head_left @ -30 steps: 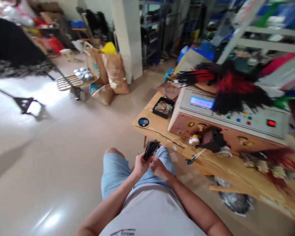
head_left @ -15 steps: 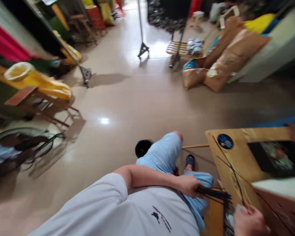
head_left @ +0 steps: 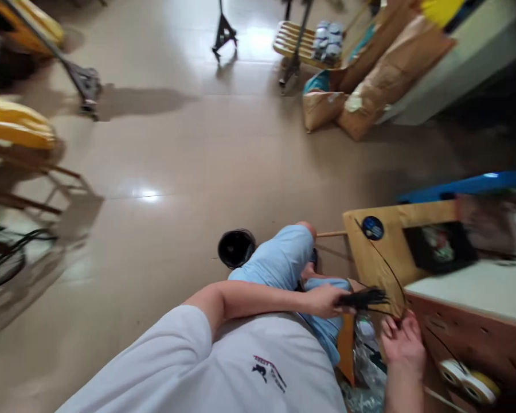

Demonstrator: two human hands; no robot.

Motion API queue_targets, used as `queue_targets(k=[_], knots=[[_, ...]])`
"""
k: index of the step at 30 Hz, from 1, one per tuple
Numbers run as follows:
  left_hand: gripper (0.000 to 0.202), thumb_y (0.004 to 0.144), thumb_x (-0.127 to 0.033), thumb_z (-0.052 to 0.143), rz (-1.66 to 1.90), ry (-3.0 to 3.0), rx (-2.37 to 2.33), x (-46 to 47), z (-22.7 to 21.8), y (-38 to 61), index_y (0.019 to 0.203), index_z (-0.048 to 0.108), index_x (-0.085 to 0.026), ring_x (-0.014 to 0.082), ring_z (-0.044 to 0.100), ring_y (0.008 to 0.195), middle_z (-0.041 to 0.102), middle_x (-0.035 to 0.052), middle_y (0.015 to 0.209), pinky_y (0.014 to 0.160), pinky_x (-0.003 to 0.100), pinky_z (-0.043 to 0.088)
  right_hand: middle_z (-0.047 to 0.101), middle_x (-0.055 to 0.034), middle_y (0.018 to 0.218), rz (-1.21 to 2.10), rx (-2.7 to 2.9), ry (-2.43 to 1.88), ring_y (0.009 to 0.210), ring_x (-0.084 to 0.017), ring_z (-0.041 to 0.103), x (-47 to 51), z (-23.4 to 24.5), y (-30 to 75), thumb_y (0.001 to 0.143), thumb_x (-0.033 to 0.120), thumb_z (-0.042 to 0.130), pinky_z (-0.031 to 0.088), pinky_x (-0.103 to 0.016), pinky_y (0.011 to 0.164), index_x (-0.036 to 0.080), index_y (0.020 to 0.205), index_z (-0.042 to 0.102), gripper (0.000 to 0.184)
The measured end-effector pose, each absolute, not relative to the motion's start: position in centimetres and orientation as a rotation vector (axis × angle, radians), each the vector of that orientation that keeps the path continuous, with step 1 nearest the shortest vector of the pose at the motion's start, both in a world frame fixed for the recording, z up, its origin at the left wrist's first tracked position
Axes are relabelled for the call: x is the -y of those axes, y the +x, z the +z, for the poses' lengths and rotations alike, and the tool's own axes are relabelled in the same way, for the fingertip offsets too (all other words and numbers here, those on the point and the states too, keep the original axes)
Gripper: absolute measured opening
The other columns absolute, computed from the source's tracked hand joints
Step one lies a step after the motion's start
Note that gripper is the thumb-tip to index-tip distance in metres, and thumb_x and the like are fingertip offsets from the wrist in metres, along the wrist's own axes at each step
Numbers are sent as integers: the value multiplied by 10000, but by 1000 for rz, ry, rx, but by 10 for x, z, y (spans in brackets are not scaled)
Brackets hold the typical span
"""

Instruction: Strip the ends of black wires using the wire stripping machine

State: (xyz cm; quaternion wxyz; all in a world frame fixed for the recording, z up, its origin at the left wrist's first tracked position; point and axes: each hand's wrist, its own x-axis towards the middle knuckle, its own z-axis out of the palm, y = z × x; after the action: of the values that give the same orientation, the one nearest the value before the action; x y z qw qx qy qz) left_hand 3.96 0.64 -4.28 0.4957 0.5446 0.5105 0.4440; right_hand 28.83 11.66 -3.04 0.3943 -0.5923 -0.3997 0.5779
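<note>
My left hand [head_left: 324,300] is closed around a bundle of thin black strands [head_left: 365,297], held over my lap beside the table corner. Loose ends fan out at the bundle's right. My right hand [head_left: 403,338] is palm-up just to the right, its fingers curled and pinching a single black strand [head_left: 389,265] that arcs over the wooden table [head_left: 361,252]. Another strand runs from the bundle towards these fingers. Exactly where the fingertips grip is blurred.
On the table lie a round blue disc [head_left: 372,228] and a black printed sheet [head_left: 441,246]. Below my right hand are clear plastic bags [head_left: 365,350] and white-and-yellow rolls [head_left: 468,381]. A black bin [head_left: 236,248] stands by my knee; brown paper sacks [head_left: 395,74] lean farther off.
My view has tilted down and turned. My right hand has moved up and nearer to the bundle, turning palm-up. My left hand keeps hold of the bundle.
</note>
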Motion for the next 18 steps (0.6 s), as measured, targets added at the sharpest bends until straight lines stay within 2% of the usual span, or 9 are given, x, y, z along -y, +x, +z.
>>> queue_targets(k=[3,7,10,14,18], knots=[[100,829,-284,715,1127,1288,-1212,-4,-46,32,813,708,-185,144,467,512,552,-11,562,528,274,337,472,-1,729,1444,877,-1396,527,-134,394,-132,-23,281,724,553,772,235,-240,454,355,962,706,316],[170,808,-347,710,1131,1238,-1219,1,-48,30,793,701,-177,132,437,514,505,-27,556,507,246,329,449,19,694,1421,861,-1263,511,-106,379,-145,-23,273,728,654,754,237,-218,430,266,872,687,419],[213,815,-374,686,1183,1185,-1223,2,-43,29,828,701,-161,133,459,562,519,-26,592,538,232,352,433,44,664,1364,869,-1267,493,-81,353,-148,-26,267,698,638,788,250,-194,423,228,827,648,452],[312,849,-448,633,1182,985,-1181,-3,-39,27,904,670,-142,120,440,529,503,-41,581,515,230,341,483,46,690,1308,889,-1263,505,-66,372,-133,-25,248,675,590,818,240,-171,415,206,901,644,478],[383,822,-514,670,1226,858,-1211,-16,-32,23,882,636,-137,113,444,523,500,-45,570,506,229,345,542,25,737,1381,991,-1306,504,-61,381,-91,-26,213,748,601,758,228,-177,413,189,970,660,477]])
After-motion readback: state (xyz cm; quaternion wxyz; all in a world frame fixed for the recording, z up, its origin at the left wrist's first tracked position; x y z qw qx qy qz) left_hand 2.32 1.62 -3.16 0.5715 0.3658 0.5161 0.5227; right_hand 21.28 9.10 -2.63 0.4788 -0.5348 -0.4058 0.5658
